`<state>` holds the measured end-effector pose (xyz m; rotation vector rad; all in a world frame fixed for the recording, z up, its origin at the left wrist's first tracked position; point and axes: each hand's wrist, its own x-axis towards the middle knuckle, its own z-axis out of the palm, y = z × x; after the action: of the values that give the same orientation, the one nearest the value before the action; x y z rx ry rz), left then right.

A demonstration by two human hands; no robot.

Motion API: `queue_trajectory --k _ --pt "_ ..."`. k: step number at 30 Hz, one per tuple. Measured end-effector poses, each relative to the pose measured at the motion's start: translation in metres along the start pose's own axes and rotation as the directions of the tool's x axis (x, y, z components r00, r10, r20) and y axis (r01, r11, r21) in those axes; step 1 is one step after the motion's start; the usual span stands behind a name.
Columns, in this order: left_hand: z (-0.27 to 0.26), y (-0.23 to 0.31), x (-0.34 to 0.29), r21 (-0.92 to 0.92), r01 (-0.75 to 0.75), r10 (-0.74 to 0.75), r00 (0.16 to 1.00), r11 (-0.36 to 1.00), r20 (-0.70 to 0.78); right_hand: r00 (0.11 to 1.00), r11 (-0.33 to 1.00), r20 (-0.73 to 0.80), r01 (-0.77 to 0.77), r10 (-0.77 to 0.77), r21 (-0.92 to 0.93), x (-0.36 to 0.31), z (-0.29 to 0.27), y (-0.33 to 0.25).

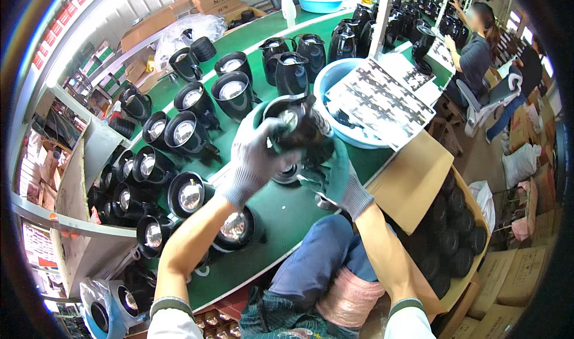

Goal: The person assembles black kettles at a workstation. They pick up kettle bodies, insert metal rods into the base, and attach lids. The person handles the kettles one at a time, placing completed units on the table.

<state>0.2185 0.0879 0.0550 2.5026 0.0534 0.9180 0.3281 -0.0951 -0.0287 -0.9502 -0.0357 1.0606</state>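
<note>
A black thermos jug is held over the green table between my two gloved hands. Its rim and a bit of shiny inside show at the top. My left hand, in a grey knit glove, has its fingers closed around the near-left side. On the right side of the jug my right hand is closed too, its fingers partly hidden and blurred. A dark metallic piece shows below my right palm; I cannot tell if it is held. Open black jugs with silvery insides lie to the left of my arms.
A blue basin with a patterned sheet across it stands to the right. Upright black jugs line the far side of the green table. A cardboard box of round black parts sits at my right. One person works farther back.
</note>
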Motion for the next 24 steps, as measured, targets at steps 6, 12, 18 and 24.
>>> queue_trajectory --k 6,12,18,24 --pt "0.065 -0.108 0.092 0.361 0.265 -0.33 0.935 0.894 0.131 0.979 0.968 -0.098 -0.156 0.177 0.194 0.123 -0.01 0.012" --pt "0.091 -0.168 0.11 0.38 0.289 -0.396 0.886 0.878 0.242 0.975 0.916 -0.018 -0.202 0.222 0.348 0.217 0.001 0.003" --pt "0.103 -0.197 0.13 0.415 0.169 -0.293 0.921 0.894 0.257 0.978 0.954 -0.17 -0.07 0.123 0.29 0.264 0.034 -0.017" --pt "0.095 -0.208 0.146 0.429 -0.097 0.017 0.982 0.898 0.188 0.971 0.939 -0.207 -0.04 0.117 0.34 0.301 0.026 -0.032"
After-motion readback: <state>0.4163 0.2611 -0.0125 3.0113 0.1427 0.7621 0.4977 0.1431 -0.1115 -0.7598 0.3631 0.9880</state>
